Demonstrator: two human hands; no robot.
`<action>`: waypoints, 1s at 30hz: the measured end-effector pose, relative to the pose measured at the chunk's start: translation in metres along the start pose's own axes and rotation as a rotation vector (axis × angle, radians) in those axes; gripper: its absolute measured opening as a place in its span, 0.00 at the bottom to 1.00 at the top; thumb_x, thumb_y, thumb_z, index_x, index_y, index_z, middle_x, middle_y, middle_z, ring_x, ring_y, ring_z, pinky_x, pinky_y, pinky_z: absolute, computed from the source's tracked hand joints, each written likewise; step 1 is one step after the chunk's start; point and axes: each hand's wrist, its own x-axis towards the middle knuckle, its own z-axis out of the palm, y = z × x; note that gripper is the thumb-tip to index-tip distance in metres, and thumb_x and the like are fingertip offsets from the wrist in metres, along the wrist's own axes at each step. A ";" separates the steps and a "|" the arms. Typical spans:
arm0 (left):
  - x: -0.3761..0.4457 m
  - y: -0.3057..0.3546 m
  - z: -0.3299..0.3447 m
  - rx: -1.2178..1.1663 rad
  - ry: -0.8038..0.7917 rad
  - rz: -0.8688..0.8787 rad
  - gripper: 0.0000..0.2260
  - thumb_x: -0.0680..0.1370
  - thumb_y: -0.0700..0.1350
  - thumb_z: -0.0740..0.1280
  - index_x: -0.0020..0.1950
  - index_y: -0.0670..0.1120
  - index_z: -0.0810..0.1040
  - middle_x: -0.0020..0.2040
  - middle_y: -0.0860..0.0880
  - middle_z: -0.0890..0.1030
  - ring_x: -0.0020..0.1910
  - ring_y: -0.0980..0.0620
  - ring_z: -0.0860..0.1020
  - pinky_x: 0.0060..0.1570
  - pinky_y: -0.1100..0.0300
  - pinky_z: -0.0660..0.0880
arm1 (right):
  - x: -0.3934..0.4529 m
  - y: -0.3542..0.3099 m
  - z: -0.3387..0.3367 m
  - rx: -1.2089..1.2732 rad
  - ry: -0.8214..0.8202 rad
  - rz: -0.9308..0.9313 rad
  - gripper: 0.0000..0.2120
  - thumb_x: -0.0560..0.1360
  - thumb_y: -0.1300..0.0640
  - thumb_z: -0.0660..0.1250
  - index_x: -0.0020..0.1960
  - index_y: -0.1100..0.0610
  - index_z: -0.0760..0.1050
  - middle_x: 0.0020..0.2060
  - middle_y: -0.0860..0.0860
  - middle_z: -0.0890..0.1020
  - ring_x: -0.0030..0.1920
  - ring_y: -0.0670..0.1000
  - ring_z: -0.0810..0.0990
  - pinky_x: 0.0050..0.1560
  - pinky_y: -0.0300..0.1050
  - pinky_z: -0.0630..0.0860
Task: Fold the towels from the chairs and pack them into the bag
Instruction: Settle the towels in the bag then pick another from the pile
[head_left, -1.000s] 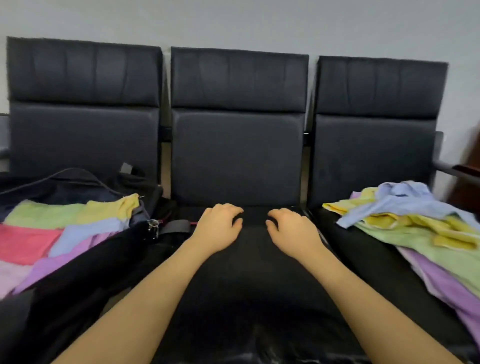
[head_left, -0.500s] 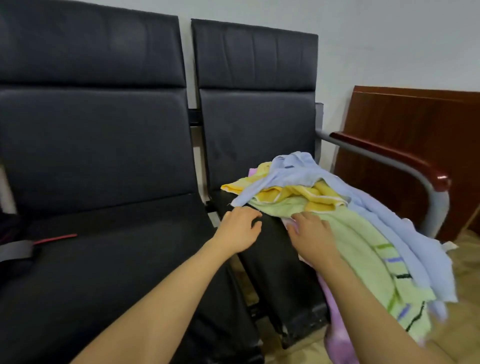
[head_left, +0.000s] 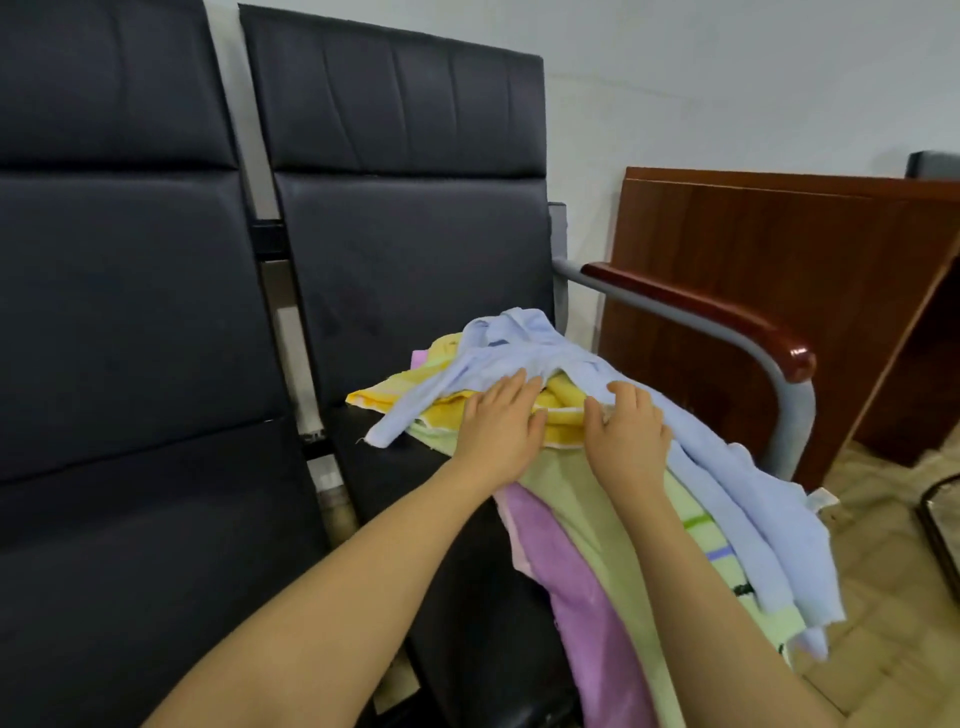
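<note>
Where the pile of towels (head_left: 597, 499) lies heaped on the seat of the right-hand chair (head_left: 415, 270), a pale blue towel (head_left: 524, 353) is draped over the top, crossing a yellow towel (head_left: 563, 415), a light green towel (head_left: 613, 551) and a purple towel (head_left: 576, 592) that hang over the seat's front edge. The left hand (head_left: 501, 426) rests on the pile with fingers straight, touching blue and yellow cloth. Just beside it, the right hand (head_left: 631, 436) has its fingers curled into the blue towel, gripping it. A second black chair (head_left: 119, 322) stands to the left; a wooden-capped armrest (head_left: 696, 306) and a brown wooden table (head_left: 779, 249) stand to the right.
</note>
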 end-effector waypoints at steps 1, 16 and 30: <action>0.008 0.000 0.000 0.004 0.016 -0.006 0.21 0.83 0.51 0.51 0.76 0.50 0.59 0.76 0.49 0.61 0.74 0.50 0.59 0.70 0.51 0.57 | 0.008 0.001 0.003 -0.004 -0.022 0.009 0.18 0.80 0.52 0.59 0.66 0.60 0.70 0.64 0.56 0.74 0.64 0.60 0.70 0.61 0.52 0.60; 0.046 -0.019 0.028 -0.281 -0.059 -0.199 0.16 0.84 0.51 0.49 0.63 0.52 0.73 0.60 0.53 0.78 0.61 0.49 0.73 0.57 0.55 0.58 | 0.044 0.016 0.032 0.387 0.063 -0.036 0.06 0.76 0.58 0.67 0.40 0.54 0.79 0.38 0.50 0.82 0.44 0.54 0.79 0.52 0.48 0.61; 0.011 0.009 -0.039 -0.741 0.054 -0.086 0.10 0.82 0.56 0.53 0.55 0.65 0.73 0.56 0.56 0.76 0.61 0.53 0.73 0.66 0.46 0.67 | 0.008 -0.039 -0.033 0.648 0.249 -0.347 0.04 0.73 0.56 0.66 0.43 0.54 0.79 0.36 0.38 0.77 0.39 0.45 0.77 0.45 0.56 0.75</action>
